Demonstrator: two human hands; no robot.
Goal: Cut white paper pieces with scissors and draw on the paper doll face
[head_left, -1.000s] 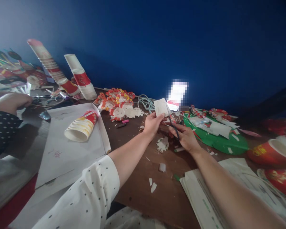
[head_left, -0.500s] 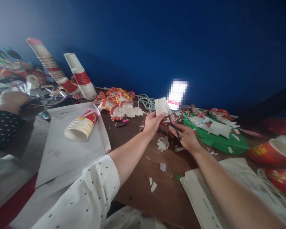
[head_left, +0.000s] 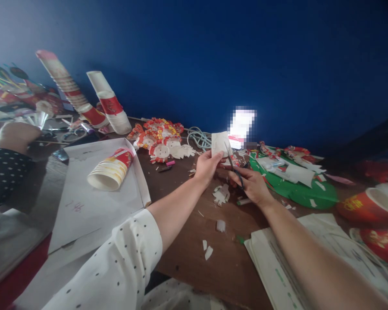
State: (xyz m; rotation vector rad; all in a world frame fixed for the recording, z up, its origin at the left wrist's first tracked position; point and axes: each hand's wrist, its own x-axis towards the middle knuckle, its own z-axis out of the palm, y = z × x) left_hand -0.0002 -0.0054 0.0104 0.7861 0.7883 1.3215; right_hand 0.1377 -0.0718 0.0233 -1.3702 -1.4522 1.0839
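Note:
Pinched in my left hand (head_left: 208, 168) is a small white piece of paper (head_left: 220, 143) with faint drawn lines. My right hand (head_left: 252, 184) is closed round the handles of dark scissors (head_left: 236, 173), whose blades reach up to the paper's lower right edge. Below the hands lies a white paper cut-out (head_left: 221, 195) with a jagged outline. A marker with a green end (head_left: 244, 201) rests under my right hand. Small paper scraps (head_left: 208, 252) lie on the brown table (head_left: 187, 241) closer to me.
A white box lid (head_left: 100, 219) holds stacked paper cups (head_left: 111, 170) at left. Taller cup stacks (head_left: 111, 107) lean behind it. Red-and-white crafts (head_left: 161, 140), a glowing phone (head_left: 241, 127) and a green disc (head_left: 297, 193) lie farther back. Another person's hand (head_left: 16, 135) is at far left.
The paper in my left hand has turned slightly, and the scissors have shifted a little with it. The other person's hand at far left has barely moved.

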